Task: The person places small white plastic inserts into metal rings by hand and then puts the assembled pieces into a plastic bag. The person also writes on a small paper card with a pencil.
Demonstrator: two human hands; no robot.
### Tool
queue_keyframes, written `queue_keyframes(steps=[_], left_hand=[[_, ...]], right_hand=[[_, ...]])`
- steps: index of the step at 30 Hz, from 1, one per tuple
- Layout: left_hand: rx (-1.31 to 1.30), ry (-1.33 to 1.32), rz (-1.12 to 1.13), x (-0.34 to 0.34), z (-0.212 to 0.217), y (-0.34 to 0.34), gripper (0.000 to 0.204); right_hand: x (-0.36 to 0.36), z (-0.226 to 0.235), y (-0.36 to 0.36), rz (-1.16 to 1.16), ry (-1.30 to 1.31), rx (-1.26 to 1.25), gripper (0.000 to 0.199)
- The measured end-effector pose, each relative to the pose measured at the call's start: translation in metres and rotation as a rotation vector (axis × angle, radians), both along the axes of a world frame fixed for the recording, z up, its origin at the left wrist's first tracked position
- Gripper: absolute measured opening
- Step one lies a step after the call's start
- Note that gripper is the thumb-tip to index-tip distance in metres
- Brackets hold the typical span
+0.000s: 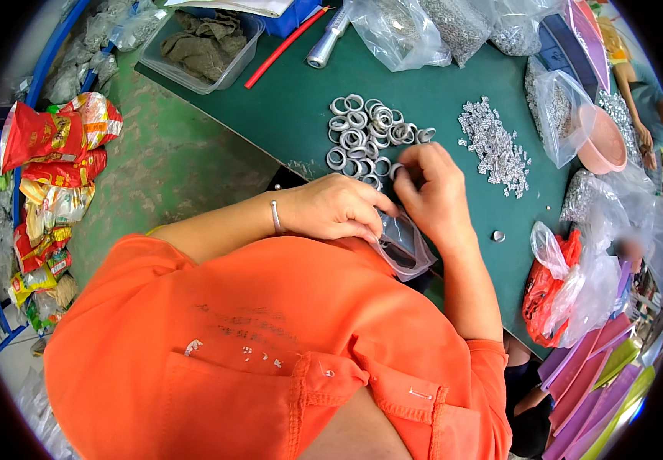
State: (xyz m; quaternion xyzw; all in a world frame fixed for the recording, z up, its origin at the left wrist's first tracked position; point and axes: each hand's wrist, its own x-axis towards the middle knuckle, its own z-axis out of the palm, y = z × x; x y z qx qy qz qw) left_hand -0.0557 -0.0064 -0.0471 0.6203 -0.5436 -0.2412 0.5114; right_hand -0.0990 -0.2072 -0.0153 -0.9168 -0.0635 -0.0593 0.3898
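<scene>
My left hand [331, 207] is closed on the rim of a clear plastic bag [416, 264], which hangs open at the table's near edge, against my orange shirt. My right hand [435, 188] pinches a grey metal ring [396, 172] between thumb and fingers, just above the bag's mouth. Right beyond both hands lies a loose pile of similar metal rings [353, 139], some stacked on others. The inside of the bag is mostly hidden from view.
Small shiny metal parts [494, 146] are spread on the green table [285, 115], near a single round piece [498, 236]. Filled clear bags [400, 34] line the back. A pink bowl [603, 142] and red bag [554, 287] stand right; a cloth-holding tub [228, 73], far left.
</scene>
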Motion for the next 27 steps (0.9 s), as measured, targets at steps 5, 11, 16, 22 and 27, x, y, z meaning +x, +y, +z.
queue_keyframes(steps=[5,11,16,22,27], left_hand=[[-0.004,-0.029,0.012,-0.001,0.001,0.000,0.007],[-0.016,0.018,0.017,-0.002,-0.003,0.000,0.008],[-0.011,-0.032,0.026,-0.004,0.001,0.006,0.008],[-0.022,-0.059,0.020,-0.004,0.004,0.013,0.010],[-0.029,-0.027,0.015,0.000,0.000,0.012,0.011]], right_hand=[[0.001,0.000,0.015,-0.018,0.004,-0.131,0.016],[-0.012,0.019,-0.011,-0.053,0.166,0.169,0.016],[-0.027,0.040,-0.011,0.268,0.252,0.207,0.023],[-0.010,0.010,0.010,0.306,-0.045,-0.130,0.025],[-0.013,0.014,0.001,0.176,0.014,-0.167,0.020]])
